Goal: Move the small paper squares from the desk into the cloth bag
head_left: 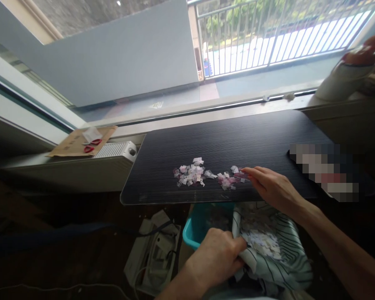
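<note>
Pink scraps lie at the tips of outstretched, seemingly empty right fingers; left fingers clench striped cloth.

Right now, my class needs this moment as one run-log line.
left hand: grips striped cloth | right hand: at smaller scrap pile | black table: larger scrap pile too | cloth: loose scraps inside

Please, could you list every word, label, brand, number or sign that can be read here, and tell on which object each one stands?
No text can be read with certainty.
Brown paper envelope: faint printed marks, too blurred to read.
Small yellowish triangular mark, upper middle: too small to read.
Pixelated object at right: any text is hidden.
</note>
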### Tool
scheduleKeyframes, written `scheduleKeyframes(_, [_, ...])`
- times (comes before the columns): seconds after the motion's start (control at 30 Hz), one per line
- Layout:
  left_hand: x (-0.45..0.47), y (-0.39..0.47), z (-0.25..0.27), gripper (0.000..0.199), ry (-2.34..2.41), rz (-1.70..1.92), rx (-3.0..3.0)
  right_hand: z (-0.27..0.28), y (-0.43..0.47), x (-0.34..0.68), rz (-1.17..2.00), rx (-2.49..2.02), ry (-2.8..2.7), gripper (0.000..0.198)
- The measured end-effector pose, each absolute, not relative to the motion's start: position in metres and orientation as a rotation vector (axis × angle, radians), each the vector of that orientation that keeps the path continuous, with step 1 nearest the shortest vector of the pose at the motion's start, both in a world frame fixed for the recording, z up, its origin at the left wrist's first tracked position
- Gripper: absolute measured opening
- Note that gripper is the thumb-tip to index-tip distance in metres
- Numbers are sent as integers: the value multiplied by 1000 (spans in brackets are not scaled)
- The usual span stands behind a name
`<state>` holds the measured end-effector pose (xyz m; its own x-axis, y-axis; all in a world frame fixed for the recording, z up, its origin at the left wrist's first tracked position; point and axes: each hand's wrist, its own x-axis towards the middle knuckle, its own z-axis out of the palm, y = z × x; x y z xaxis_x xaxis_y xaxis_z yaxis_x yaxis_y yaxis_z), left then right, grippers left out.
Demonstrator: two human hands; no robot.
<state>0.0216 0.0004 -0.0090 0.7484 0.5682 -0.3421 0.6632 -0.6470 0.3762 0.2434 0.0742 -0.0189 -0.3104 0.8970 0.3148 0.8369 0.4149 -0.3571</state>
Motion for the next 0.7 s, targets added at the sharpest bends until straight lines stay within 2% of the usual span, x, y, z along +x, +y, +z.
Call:
scheduleKeyframes(0.53, [44,10,4,17,819,-198,2460,-8,73,243,227,-1244,-2420,30])
scheduleKeyframes(0.7, [48,10,5,19,785,-192,2494,-8,68,263,119,-1401,-2300,30])
